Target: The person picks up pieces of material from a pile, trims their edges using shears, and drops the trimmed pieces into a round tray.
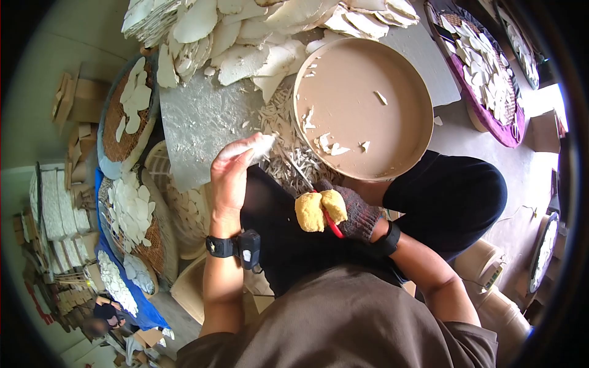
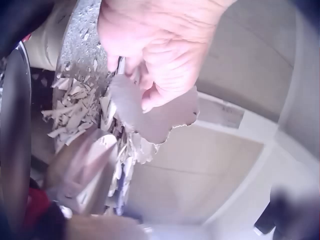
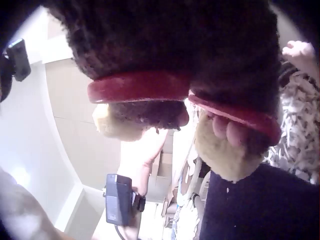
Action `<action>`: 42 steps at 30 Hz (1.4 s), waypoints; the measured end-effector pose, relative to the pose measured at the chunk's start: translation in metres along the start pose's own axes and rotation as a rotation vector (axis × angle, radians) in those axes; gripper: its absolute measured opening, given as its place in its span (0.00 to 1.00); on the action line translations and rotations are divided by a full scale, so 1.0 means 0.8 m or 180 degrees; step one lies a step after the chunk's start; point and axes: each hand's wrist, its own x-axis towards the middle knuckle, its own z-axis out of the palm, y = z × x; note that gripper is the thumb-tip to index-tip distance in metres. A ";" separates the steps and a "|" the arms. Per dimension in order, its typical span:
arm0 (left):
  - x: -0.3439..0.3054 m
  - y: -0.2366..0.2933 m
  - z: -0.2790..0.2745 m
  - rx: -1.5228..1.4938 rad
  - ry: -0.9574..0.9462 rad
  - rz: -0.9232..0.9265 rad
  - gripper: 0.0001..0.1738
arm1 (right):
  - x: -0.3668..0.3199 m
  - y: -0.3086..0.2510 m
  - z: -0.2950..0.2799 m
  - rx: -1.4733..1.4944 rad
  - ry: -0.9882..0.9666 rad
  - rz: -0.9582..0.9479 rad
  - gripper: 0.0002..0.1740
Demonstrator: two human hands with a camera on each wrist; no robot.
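Note:
My left hand (image 1: 240,161) pinches a thin white flat piece (image 1: 262,145) between thumb and fingers; the left wrist view shows that hand (image 2: 160,50) gripping the ragged-edged piece (image 2: 157,117). Inside a dark knit glove, my right hand (image 1: 334,208) holds red-handled scissors (image 1: 333,227), with yellow padding (image 1: 310,211) on its fingers. The scissor blades (image 1: 299,173) point up toward the piece. From the right wrist, the gloved fingers (image 3: 175,40) pass through the red handle loops (image 3: 140,87). Narrow white trimmings (image 1: 287,153) lie heaped under the hands.
A round tan tray (image 1: 362,80) with a few scraps sits just right of the hands. A grey board (image 1: 196,119) carries a heap of white pieces (image 1: 257,30). Woven baskets of white pieces stand at the left (image 1: 113,132) and far right (image 1: 509,132).

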 end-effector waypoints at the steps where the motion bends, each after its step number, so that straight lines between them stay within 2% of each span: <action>1: 0.001 -0.001 -0.001 0.0652 0.0064 0.0398 0.10 | 0.002 -0.003 0.000 0.0275 0.0047 -0.0106 0.27; 3: -0.002 -0.007 -0.003 0.1941 0.0218 0.1174 0.09 | 0.002 -0.012 0.007 0.0828 0.0117 -0.0296 0.29; 4: -0.003 -0.010 -0.002 0.2301 0.0265 0.1324 0.08 | 0.005 -0.017 0.012 0.1151 0.0053 -0.0341 0.30; 7: -0.009 -0.011 0.009 0.2578 0.0144 0.1707 0.07 | 0.008 -0.042 0.014 0.1907 0.0107 -0.0064 0.31; 14: -0.016 -0.014 0.018 0.2951 0.0259 0.1830 0.11 | 0.006 -0.045 0.009 0.1529 0.0226 -0.0229 0.27; 20: -0.012 -0.019 0.008 0.2611 0.0032 0.1600 0.12 | 0.006 -0.038 0.009 0.1475 0.0346 -0.0225 0.22; 23: -0.011 -0.019 0.003 0.2478 -0.0037 0.1603 0.12 | 0.005 -0.044 0.003 0.1127 0.0321 -0.0417 0.20; 26: -0.009 -0.013 0.011 0.2655 0.0030 0.1841 0.11 | 0.005 -0.058 0.000 0.1521 0.0356 -0.0164 0.21; 29: -0.013 -0.013 0.016 0.1951 0.0277 0.1245 0.10 | 0.011 -0.049 0.019 0.3097 0.0578 0.0053 0.24; 31: -0.014 -0.017 0.015 0.0474 0.1036 0.0196 0.10 | 0.010 -0.038 0.005 0.1733 0.0732 -0.0262 0.24; 33: -0.010 -0.012 0.012 -0.0087 0.1121 -0.0178 0.17 | 0.010 -0.027 0.001 0.1577 0.0383 -0.0335 0.23; 36: -0.012 -0.007 0.020 -0.0170 0.1425 -0.0359 0.22 | 0.006 -0.030 0.011 0.1386 0.0395 -0.0073 0.23; 39: -0.013 -0.013 0.011 -0.0019 0.1348 -0.0341 0.33 | 0.005 -0.032 0.015 0.0538 0.0437 -0.0244 0.16; 42: -0.010 -0.012 0.018 0.0021 0.1178 -0.0264 0.33 | 0.005 -0.031 0.021 0.0553 0.0578 -0.0227 0.17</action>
